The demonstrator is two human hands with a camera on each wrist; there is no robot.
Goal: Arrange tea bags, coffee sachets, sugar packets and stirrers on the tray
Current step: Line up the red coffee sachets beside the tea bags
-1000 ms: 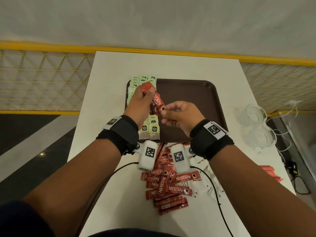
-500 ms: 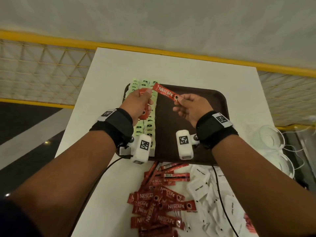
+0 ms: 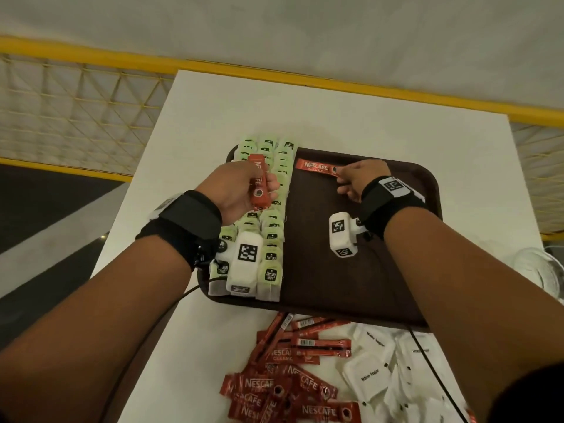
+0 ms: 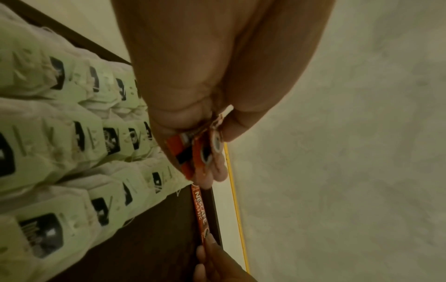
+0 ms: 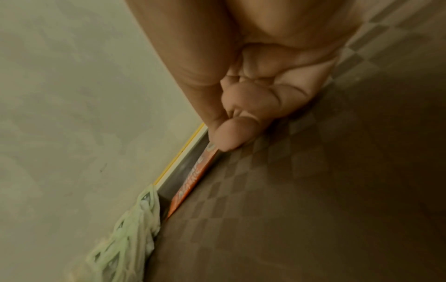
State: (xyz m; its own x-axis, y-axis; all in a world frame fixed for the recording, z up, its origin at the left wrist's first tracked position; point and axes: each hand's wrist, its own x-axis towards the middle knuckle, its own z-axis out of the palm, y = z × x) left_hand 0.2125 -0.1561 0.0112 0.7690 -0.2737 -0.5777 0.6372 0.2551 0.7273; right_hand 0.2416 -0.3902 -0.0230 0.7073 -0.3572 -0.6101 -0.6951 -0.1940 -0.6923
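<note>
A dark brown tray (image 3: 360, 279) lies on the white table, its left side filled with rows of green tea bags (image 3: 271, 270). My left hand (image 3: 241, 190) hovers over the tea bags and grips a small bundle of red coffee sachets (image 3: 259, 184), seen end-on as the bundle (image 4: 193, 152) in the left wrist view. My right hand (image 3: 360, 178) pinches one end of a single red coffee sachet (image 3: 317, 168) that lies flat along the tray's far edge beside the tea bags. The same sachet (image 5: 193, 183) shows under my right thumb in the right wrist view.
Loose red coffee sachets (image 3: 287, 386) and white sugar packets (image 3: 375, 374) are heaped on the table in front of the tray. Clear glass cups (image 3: 543, 270) stand at the right edge. A yellow railing (image 3: 91, 56) runs behind the table.
My right hand took one sachet from the left hand's bundle, carried it to the far edge of the tray and laid it flat there. The left hand stayed over the tea bags.
</note>
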